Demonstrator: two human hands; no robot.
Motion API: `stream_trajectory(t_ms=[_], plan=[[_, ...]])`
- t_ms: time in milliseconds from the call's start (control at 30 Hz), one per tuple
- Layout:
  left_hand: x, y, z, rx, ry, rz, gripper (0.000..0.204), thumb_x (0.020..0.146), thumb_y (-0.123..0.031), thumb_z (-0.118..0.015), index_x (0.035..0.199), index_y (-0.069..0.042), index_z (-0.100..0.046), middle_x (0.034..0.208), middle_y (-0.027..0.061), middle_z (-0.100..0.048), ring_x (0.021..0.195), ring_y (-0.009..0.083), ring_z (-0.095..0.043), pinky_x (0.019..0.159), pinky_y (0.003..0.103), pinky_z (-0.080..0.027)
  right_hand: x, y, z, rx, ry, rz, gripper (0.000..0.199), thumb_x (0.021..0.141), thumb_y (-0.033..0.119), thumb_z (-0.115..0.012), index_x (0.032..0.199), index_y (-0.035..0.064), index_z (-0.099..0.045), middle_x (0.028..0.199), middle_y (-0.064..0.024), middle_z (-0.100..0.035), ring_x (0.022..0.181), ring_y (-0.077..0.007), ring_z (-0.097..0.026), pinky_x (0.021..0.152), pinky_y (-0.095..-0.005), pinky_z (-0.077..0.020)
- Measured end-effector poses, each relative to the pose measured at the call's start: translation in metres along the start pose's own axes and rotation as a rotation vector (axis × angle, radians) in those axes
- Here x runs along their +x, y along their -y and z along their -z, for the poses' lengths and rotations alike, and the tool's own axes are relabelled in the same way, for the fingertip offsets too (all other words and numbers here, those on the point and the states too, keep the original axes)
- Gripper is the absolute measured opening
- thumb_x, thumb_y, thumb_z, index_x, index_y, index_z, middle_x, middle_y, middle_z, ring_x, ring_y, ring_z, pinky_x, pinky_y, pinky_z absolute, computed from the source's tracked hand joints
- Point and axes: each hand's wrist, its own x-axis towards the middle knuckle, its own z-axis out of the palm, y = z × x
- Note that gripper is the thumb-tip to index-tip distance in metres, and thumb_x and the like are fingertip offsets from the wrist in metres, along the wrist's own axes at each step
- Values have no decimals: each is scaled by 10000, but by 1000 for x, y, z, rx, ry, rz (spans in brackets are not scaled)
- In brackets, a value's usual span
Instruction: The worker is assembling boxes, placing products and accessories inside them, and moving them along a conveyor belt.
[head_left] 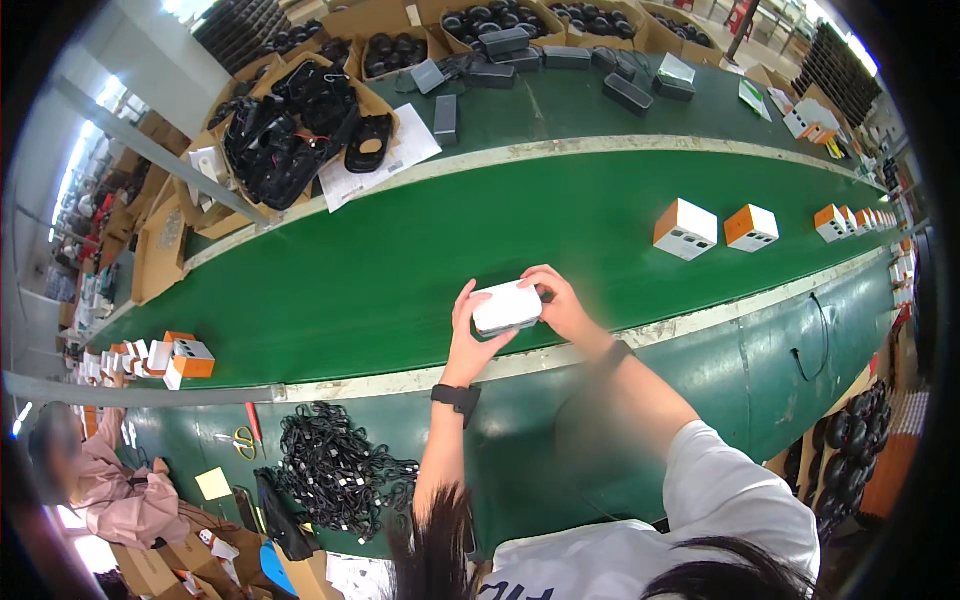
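Between my two hands is a small white-topped block (507,305) with a dark grey lower edge, held above the green belt (400,230). Its exact kind I cannot make out. My left hand (468,338) grips its left end, the thumb along the near lower edge. Around the right end, my right hand (560,308) has its fingers bent over the far corner. Dark bands sit on both wrists. A heap of black cables (335,470) lies on the near worktop, left of my left forearm.
White-and-orange boxes (686,230) stand on the belt to the right, others (190,358) at far left. Across the belt are grey speaker-like blocks (628,95) and cartons of black parts (290,130). Yellow-handled scissors (243,441) lie near left. A person in pink (130,495) sits at left.
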Motion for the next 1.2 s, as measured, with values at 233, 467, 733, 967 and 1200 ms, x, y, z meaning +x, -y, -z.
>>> stream_trajectory(t_ms=[233,467,733,967,1200], plan=[[1,3,0,84,-27,-17,390,660,-59,-734,1029,-49,-606,1245,119,-475,1115,264,-479,950,359,-386,-1,19,22,-48,188,-45,377,630,-49,-638,988,56,-581,1112,-116,-523,1069,-270,-494,917,-338,-394],[1,2,-14,39,-24,24,431,661,-76,-739,1070,-62,-604,1249,131,-484,1160,294,-450,963,376,-375,-4,34,40,-273,377,33,404,734,14,-661,1120,105,-581,1328,-110,-388,1150,-235,-451,938,-360,-397],[-18,-4,-48,614,85,-272,392,839,-223,-563,1227,-197,-511,1355,0,-415,1309,274,-276,1044,586,-106,-27,26,57,-315,289,105,400,724,19,-680,1107,83,-586,1346,-144,-369,1188,-278,-429,977,-355,-366],[-26,-14,-36,615,42,-234,435,854,-188,-531,1282,-168,-453,1393,34,-358,1324,273,-243,1059,549,-106,-22,11,49,-281,282,-64,454,664,-12,-718,1089,79,-588,1352,-145,-378,1194,-295,-431,971,-348,-375],[-54,-19,5,266,-248,52,388,818,-114,-569,1200,-113,-501,1317,80,-436,1268,286,-326,1050,440,-210,-18,-18,170,-533,-24,-75,522,667,-77,-644,1148,93,-534,1355,-172,-385,1263,-273,-364,948,-346,-371]])
